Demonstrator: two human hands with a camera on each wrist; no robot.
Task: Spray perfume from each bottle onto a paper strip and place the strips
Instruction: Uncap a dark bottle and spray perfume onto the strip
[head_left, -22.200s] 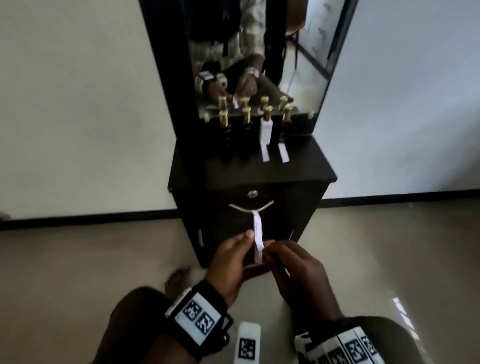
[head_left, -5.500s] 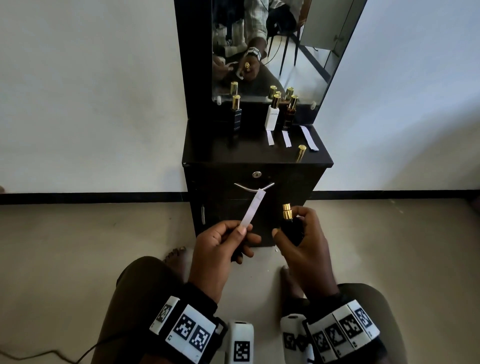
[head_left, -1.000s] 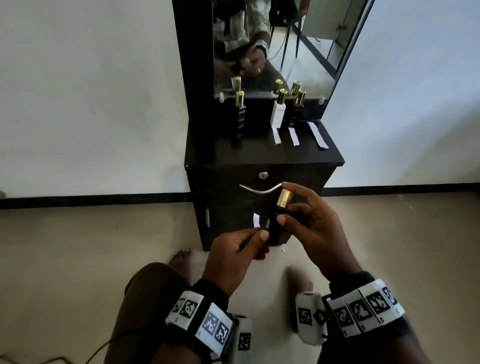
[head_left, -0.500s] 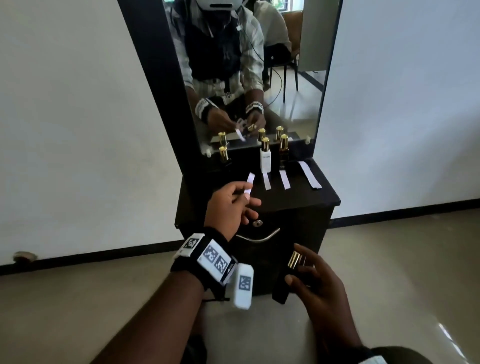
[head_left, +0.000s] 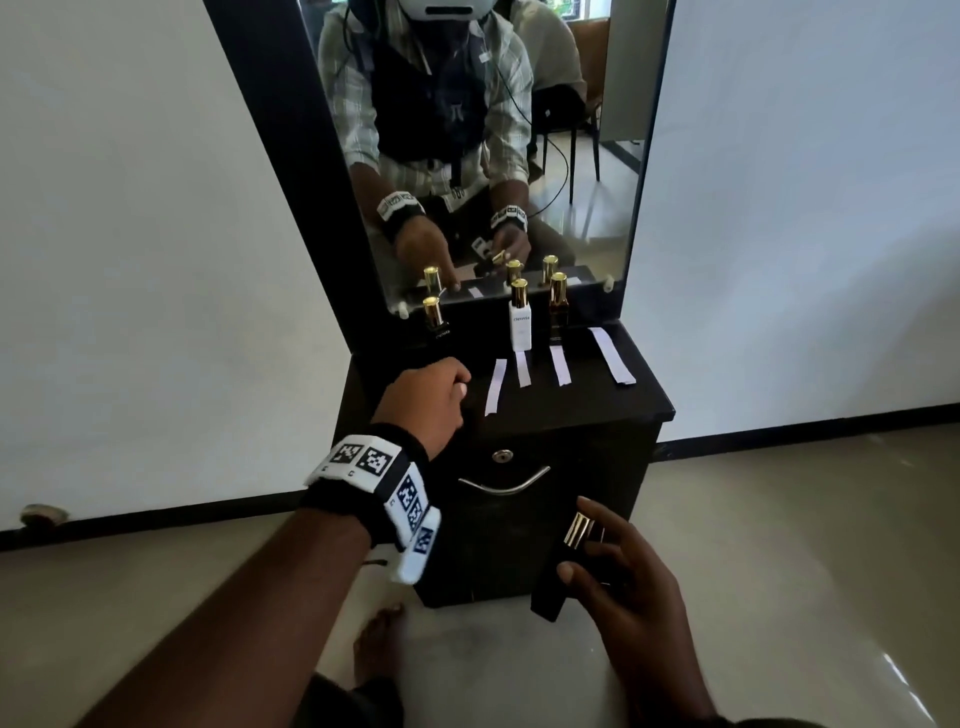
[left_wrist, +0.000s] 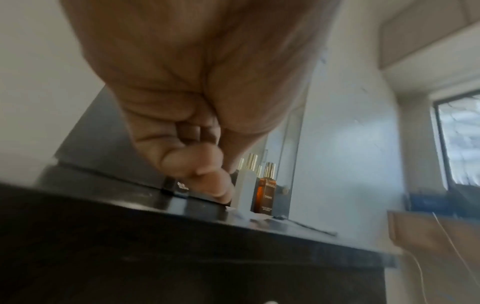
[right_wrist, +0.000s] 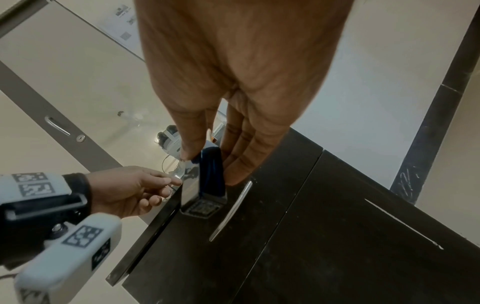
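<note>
Hovering my left hand (head_left: 423, 400) low over the left part of the counter (head_left: 597, 410), fingers curled loose, nothing in them as far as I can tell. Black bottle (head_left: 435, 325) stands at the back left by the mirror (head_left: 498, 156). Just right of my hand lies the leftmost paper strip (head_left: 495, 387), set ahead of a gap in the bottle row, probably where the bottle I'm holding goes. Next, white bottle (head_left: 520, 322) and amber bottle (head_left: 557, 312), each with a strip in front; a longer strip lies far right. Lower right, my right hand (head_left: 623, 587) grips the dark capped bottle (head_left: 563, 566) off the counter, before the drawer handle (head_left: 504, 480), likely ready to go back.
</note>
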